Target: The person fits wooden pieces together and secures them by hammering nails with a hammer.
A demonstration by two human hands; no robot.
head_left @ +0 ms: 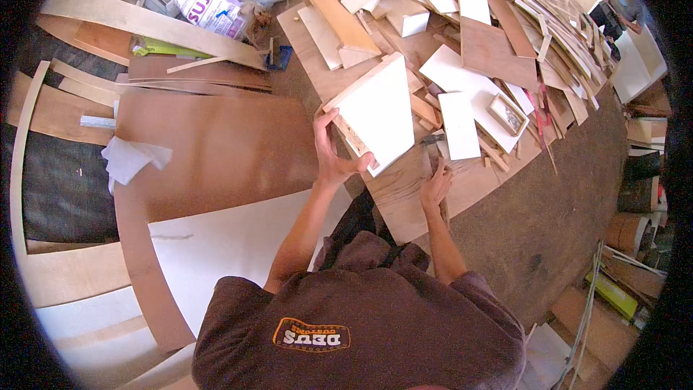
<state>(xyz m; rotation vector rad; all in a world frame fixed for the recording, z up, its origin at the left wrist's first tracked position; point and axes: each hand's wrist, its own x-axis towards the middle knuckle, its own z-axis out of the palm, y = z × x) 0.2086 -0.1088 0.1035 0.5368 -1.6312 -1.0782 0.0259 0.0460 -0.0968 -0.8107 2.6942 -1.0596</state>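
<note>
My left hand grips a white-faced board by its near left edge. The thumb presses near the lower corner, and the fingers wrap the far part of that edge. Raw chipboard shows along the gripped side. The board is held tilted above the near end of the plywood worktop. To the right, my right hand is closed round the handle of a hammer, whose dark head points away from me, close to a small white panel.
Wooden offcuts and white panels pile up across the far worktop, with a small framed box among them. Large brown sheets and a white sheet lie at my left. A person is at the far right. Boards stack along the right.
</note>
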